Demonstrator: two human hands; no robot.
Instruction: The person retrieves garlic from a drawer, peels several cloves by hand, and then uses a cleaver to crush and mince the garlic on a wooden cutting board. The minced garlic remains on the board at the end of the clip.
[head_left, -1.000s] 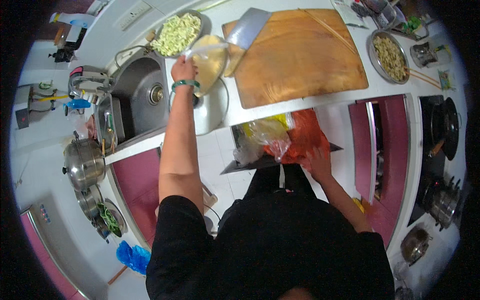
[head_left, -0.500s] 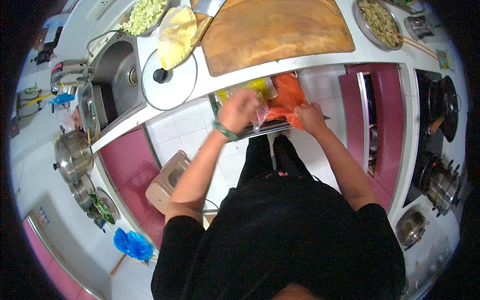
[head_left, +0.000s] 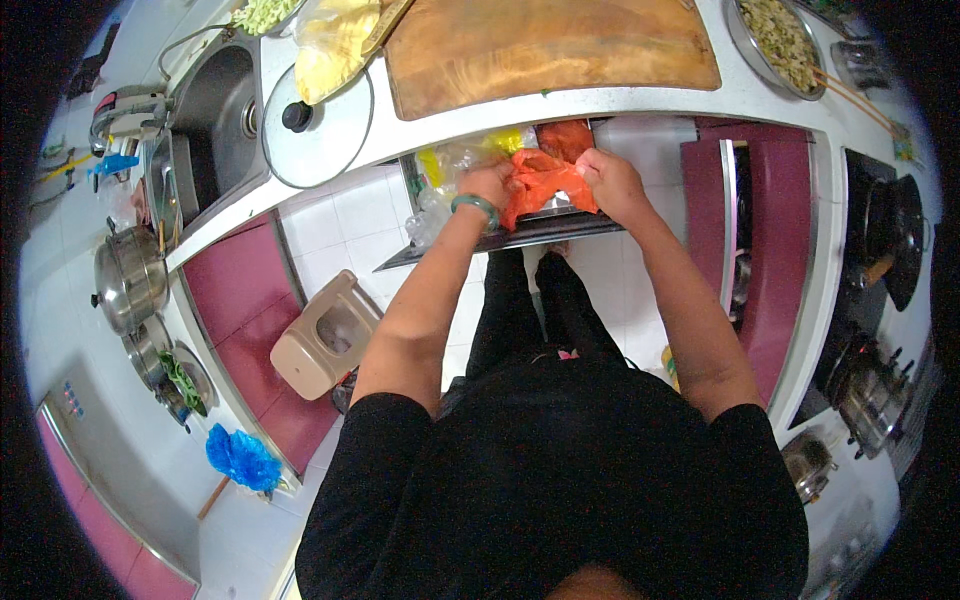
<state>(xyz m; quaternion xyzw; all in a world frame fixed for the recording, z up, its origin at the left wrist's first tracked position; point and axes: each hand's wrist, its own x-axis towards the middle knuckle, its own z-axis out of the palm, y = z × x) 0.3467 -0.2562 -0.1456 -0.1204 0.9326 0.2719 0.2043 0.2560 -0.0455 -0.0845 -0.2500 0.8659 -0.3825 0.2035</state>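
Observation:
A thin orange-red plastic bag (head_left: 543, 183) is stretched between my two hands above a pulled-out drawer (head_left: 520, 237). My left hand (head_left: 488, 187), with a green bangle on its wrist, grips the bag's left side. At its right edge my right hand (head_left: 612, 184) pinches the plastic with fingers closed. Clear and yellow plastic bags (head_left: 465, 157) fill the drawer's left part, and another red bag (head_left: 566, 139) lies toward its back. Part of the drawer's inside is hidden by my hands and the stretched bag.
A wooden cutting board (head_left: 550, 55) lies on the counter behind the drawer. Left of it are a glass lid (head_left: 335, 130) and a sink (head_left: 215, 125). A bowl of chopped filling with chopsticks (head_left: 775, 45) is at right. A beige bin (head_left: 320, 345) stands on the floor, left.
My left hand has moved from over the clear plastic to the orange-red bag and closed on it. The bag is now spread between both hands. My view has shifted slightly.

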